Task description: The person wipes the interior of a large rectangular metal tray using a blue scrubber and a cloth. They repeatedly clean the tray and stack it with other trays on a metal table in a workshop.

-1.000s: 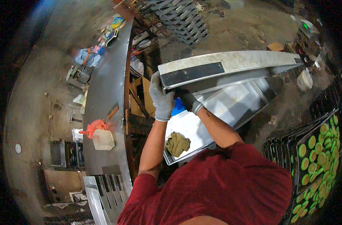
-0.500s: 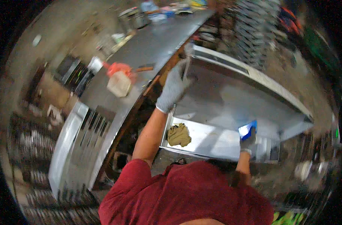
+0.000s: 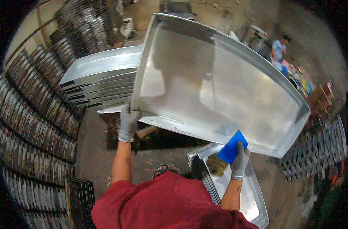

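Note:
A large shallow metal tray is raised and tilted before me, its inside facing me. My left hand, in a grey glove, is closed around the tray's near left corner. In my gloved right hand is a flat blue rectangular piece, gripped between thumb and fingers. Its upper edge overlaps the tray's near rim; whether it touches there I cannot tell. Below my right hand, a crumpled olive cloth lies inside another metal tray, the top one of a stack.
More metal trays are piled on the work table at left. Tall rows of stacked trays line the left side, and another stack rises at right. A person is far off at upper right, beside colourful items.
My view has swung left. The large tray has gone from the stack to above the table, carried by my left hand. My right hand still holds the blue piece.

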The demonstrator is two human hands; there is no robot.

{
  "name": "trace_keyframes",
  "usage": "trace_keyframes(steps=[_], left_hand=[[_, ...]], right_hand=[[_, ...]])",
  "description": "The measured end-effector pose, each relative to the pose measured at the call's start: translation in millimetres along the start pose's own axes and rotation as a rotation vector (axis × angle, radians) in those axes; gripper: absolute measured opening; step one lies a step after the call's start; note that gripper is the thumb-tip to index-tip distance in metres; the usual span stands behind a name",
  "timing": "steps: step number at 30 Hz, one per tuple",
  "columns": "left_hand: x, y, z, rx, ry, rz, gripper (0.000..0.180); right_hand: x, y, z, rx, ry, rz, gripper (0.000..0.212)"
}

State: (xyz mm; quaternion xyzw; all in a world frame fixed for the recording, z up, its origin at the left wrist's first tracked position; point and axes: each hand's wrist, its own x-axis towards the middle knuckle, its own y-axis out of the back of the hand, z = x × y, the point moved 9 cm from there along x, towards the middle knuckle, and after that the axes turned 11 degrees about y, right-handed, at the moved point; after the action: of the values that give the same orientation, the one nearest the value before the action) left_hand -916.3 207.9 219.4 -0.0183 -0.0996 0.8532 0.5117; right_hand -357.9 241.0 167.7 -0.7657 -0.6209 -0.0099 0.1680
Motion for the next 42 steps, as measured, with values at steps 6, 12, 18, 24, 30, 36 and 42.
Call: trace_keyframes(steps=[6,12,18,24,30,36,42], left_hand=[[49,229,83,0.053,-0.130,0.292,0.078],[153,343,150,0.382,-0.122,0.368,0.055],[286,369,177,1.679,-0.190,0.427,0.057],[321,347,192,1.858,-0.166,-0.017,0.066],[322,389,182,2.181,0.008,-0.200,0.084],[335,369,128,1.675,-0.060,-0.144,0.057],[336,377,123,1.227,0.099,0.018,0.053]], right_hand=[[50,-307,-22,-0.313,0.125,-0.501,0.037],[104,-521,18,-0.266,0.051,-0.706,0.047],[147,-656,72,-0.334,0.188,-0.792,0.055],[185,-706,125,-0.227,0.003,-0.774,0.052],[146,-707,97,-0.233,0.089,-0.803,0.055],[158,-699,140,-0.225,0.006,-0.743,0.059],[153,-687,125,-0.145,0.006,-0.695,0.050]])
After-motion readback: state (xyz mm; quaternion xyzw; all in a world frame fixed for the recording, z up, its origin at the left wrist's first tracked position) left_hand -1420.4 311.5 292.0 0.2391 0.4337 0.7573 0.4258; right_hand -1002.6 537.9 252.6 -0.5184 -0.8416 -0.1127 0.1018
